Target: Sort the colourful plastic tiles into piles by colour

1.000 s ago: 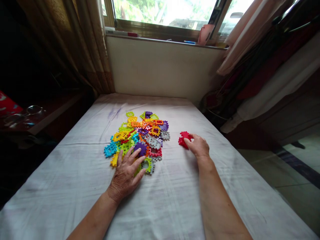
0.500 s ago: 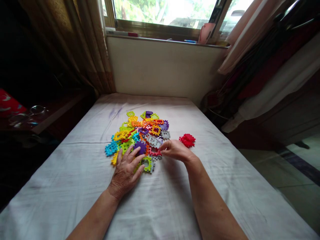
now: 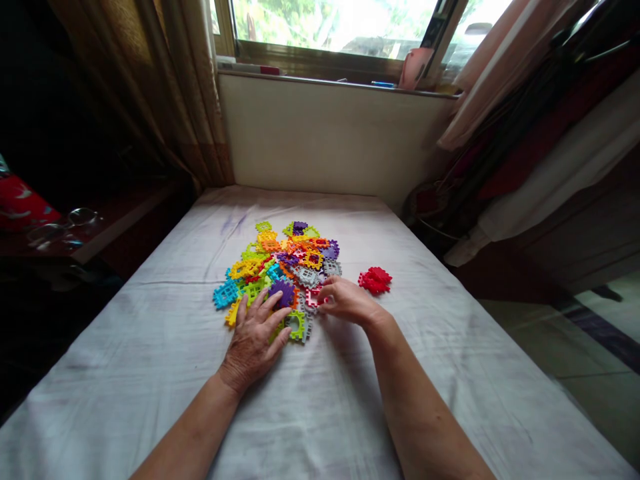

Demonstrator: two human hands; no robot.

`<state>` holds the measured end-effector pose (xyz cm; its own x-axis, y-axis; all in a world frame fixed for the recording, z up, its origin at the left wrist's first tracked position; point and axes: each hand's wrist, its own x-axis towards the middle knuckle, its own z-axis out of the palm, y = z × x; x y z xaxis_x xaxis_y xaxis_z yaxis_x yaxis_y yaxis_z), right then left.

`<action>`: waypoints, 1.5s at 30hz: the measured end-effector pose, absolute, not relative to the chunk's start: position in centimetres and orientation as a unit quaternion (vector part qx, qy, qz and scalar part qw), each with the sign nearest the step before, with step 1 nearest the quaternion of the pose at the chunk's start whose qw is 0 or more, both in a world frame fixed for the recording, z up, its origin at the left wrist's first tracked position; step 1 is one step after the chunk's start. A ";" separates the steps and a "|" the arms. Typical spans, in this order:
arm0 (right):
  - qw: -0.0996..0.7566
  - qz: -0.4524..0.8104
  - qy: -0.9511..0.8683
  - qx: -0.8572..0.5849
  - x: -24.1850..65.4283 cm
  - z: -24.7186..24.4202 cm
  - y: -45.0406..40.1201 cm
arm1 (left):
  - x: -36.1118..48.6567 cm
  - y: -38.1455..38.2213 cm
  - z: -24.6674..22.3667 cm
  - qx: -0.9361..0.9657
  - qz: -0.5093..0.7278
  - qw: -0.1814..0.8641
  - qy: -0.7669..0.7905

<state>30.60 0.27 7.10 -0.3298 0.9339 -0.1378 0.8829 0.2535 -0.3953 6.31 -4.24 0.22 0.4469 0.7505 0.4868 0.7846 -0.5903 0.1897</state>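
A heap of colourful plastic interlocking tiles (image 3: 309,276) with notched edges lies on the sheet-covered surface. My left hand (image 3: 257,335) rests spread over the near left side of the heap, fingertips by a purple tile (image 3: 283,294) and a lime green tile (image 3: 296,325). At the heap's right edge, my right hand (image 3: 347,299) pinches a pinkish-red square frame tile (image 3: 313,297) between thumb and fingers. Its right part is hidden behind the fingers. A small separate pile of red tiles (image 3: 375,281) sits to the right of that hand.
A pale sheet (image 3: 165,373) covers the surface under the tiles. Eyeglasses (image 3: 83,217) lie on a dark side shelf at left. Clothes (image 3: 545,153) hang on the right, and a curtain (image 3: 190,100) hangs at back left beside a window.
My right hand has shifted slightly left with the pinkish-red tile, which now sits at a different tilt and lies more apart from the grey tiles. The left hand stays nearly still.
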 end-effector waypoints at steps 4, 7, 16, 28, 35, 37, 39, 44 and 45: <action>0.051 0.283 -0.733 -0.616 34.2 9.5 -0.3 | 6.2 -4.2 0.0 -0.852 -0.276 0.034 -0.444; 0.044 0.219 -0.661 -0.717 37.3 9.8 -0.3 | 6.2 -4.2 -0.1 -0.851 -0.277 0.042 -0.444; 0.035 0.096 -0.522 -0.847 40.4 7.2 0.8 | 6.2 -4.1 0.0 -0.854 -0.268 0.047 -0.444; -0.025 0.136 -0.665 -0.733 28.8 6.9 0.9 | 6.2 -4.1 0.2 -0.853 -0.271 0.029 -0.445; -0.029 0.122 -0.680 -0.723 29.0 7.8 0.4 | 6.2 -4.0 0.2 -0.854 -0.275 0.025 -0.440; -0.037 0.137 -0.667 -0.732 30.4 9.0 0.1 | 6.1 -4.0 0.2 -0.854 -0.275 0.025 -0.440; -0.042 0.152 -0.651 -0.743 32.4 10.2 -0.2 | 6.1 -4.0 0.1 -0.854 -0.274 0.024 -0.442; 0.000 0.135 -0.558 -0.819 37.7 10.6 -0.4 | 6.2 -4.1 0.3 -0.853 -0.270 0.021 -0.446; 0.003 0.135 -0.541 -0.830 38.5 10.4 -0.3 | 6.2 -4.1 0.3 -0.854 -0.269 0.021 -0.445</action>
